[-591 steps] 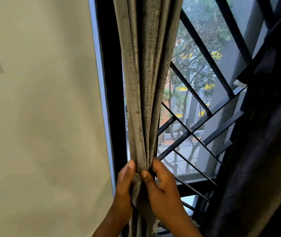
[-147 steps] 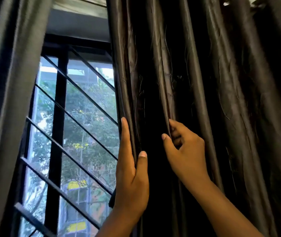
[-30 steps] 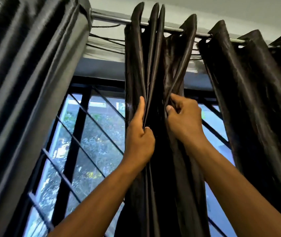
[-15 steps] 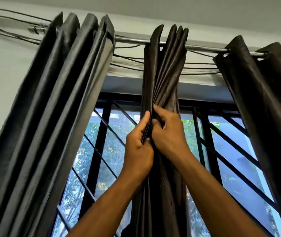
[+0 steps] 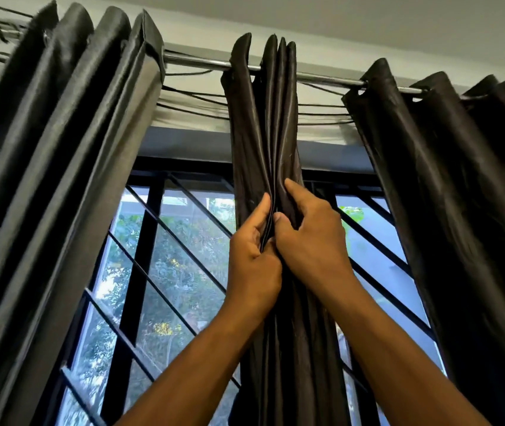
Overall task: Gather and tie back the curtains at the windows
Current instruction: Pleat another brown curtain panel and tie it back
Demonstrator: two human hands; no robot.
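Curtain, middle panel (image 5: 265, 124), hangs from rod (image 5: 322, 77) betw. two other bunched panels. Left hand (image 5: 252, 256) & right hand (image 5: 309, 238) now meet, each pinching pleats; a sec. ago they were apart w/ folds looser. Bundle is thus tighter: gathering looks nearly done, tie not yet on. Window grille (image 5: 165, 241) shows behind.

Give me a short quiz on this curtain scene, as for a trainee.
1. True or false: both hands grip the middle curtain.
2. How many curtains hang on the rod?
3. What shows behind the glass: A) trees, B) a brick wall, C) a car?

Key: 1. True; the left hand and right hand pinch its folds together. 2. Three. 3. A.
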